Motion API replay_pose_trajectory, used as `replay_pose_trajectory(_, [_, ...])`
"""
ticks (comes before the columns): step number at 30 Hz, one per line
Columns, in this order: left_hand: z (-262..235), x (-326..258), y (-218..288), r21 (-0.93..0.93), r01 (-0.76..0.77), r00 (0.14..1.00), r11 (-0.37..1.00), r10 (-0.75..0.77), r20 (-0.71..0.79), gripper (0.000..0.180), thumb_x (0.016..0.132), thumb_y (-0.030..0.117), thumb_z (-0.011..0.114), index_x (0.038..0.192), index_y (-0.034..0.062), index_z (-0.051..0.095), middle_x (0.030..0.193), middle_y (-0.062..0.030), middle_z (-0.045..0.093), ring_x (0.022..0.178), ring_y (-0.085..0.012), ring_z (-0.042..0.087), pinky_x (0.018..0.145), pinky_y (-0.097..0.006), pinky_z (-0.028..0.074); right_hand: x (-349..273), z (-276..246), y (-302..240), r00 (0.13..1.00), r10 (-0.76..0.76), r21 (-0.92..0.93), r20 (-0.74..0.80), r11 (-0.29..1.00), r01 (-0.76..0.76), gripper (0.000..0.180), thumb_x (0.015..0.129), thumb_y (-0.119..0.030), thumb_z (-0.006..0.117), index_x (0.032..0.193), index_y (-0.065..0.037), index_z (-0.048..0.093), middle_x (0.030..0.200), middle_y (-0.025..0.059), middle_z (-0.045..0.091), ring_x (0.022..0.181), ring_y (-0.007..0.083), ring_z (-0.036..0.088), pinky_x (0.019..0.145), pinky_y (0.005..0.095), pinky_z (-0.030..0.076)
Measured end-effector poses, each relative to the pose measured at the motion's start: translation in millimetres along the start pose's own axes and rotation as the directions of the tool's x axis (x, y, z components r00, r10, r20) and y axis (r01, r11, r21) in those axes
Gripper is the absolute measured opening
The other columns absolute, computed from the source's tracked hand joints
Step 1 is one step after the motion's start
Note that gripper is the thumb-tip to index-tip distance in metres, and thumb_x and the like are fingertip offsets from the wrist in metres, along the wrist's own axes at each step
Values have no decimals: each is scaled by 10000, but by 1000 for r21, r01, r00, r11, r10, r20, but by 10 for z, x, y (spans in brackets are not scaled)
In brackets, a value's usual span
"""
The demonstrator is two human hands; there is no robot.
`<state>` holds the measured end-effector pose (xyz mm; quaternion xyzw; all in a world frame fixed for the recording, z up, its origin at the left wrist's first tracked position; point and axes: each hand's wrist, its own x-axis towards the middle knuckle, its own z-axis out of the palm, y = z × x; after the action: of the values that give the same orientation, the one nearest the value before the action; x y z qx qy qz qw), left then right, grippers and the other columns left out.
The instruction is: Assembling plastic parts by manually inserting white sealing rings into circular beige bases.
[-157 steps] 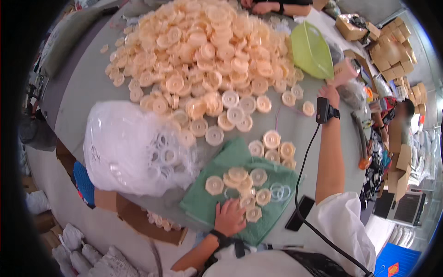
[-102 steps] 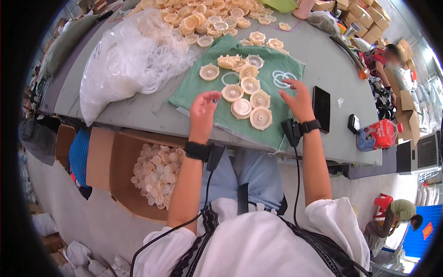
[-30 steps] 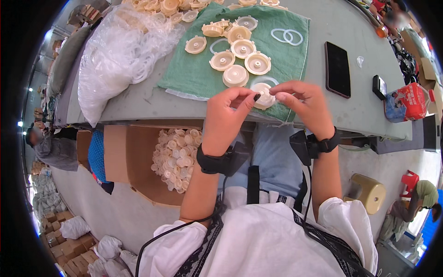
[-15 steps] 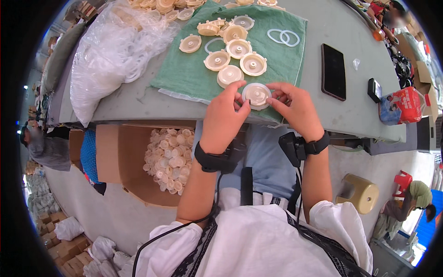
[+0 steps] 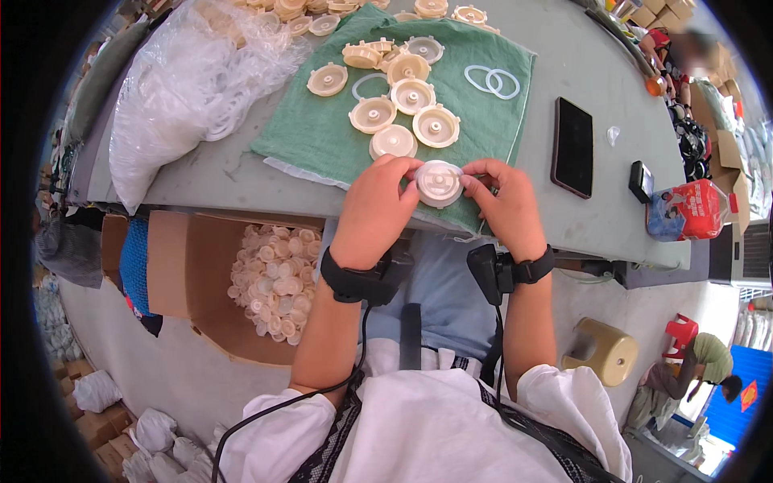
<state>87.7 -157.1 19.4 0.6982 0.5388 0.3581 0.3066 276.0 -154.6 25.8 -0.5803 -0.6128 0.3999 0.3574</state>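
Observation:
Both hands pinch a round, whitish plastic cap (image 5: 440, 184) by its rim, above the near edge of a green cloth (image 5: 483, 113). My left hand (image 5: 377, 208) grips its left side between thumb and fingers. On the opposite side, my right hand (image 5: 507, 200) has thumb and fingertips at the rim. Just beyond lie several cream caps (image 5: 436, 125) with notched rims, some overlapping, some stacked. Two thin white rings (image 5: 502, 84) overlap at the cloth's right, and another ring (image 5: 356, 90) lies among the caps. The underside of the held cap is hidden.
A clear plastic bag of white rings (image 5: 173, 113) stands on the grey table at left. More caps (image 5: 298, 10) are heaped at the back. At right are a phone (image 5: 572, 147), a small black device (image 5: 641, 182) and a red package (image 5: 691, 211). Below, a carton (image 5: 173, 266) holds whitish caps.
My left thumb has moved from the cap's face to its edge. Both hands still hold the cap near the same spot on the cloth; the whole view has shifted slightly.

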Motion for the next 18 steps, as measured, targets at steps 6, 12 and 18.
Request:
replay_pose_trajectory(6, [-22, 5, 76, -50, 119, 993, 992, -119, 4, 257, 786, 31, 571, 1039, 3, 604, 895, -137, 605, 775, -318, 589, 695, -385, 464, 37, 48, 61, 999, -18, 7, -43, 1000, 18, 130, 814, -86, 633, 890, 19, 642, 710, 94, 641, 634, 145, 612, 592, 280, 478])
replay_pose_trajectory(12, [27, -1, 0, 107, -4, 999, 994, 9, -49, 269, 824, 23, 554, 1088, -9, 591, 917, -146, 602, 726, -261, 579, 677, -327, 467, 90, 46, 32, 998, 60, 84, -15, 995, -58, 185, 820, -80, 627, 979, 14, 634, 746, 82, 653, 624, 123, 617, 513, 252, 470])
replay_pose_trajectory(18, [38, 43, 5, 201, -6, 1000, 980, 8, -9, 167, 850, 54, 524, 989, -12, 590, 921, -163, 569, 878, -351, 556, 742, -387, 451, 146, 2, 50, 999, 42, 42, 25, 998, -43, 250, 817, -67, 622, 1054, 10, 616, 766, 93, 653, 614, 118, 614, 493, 254, 469])
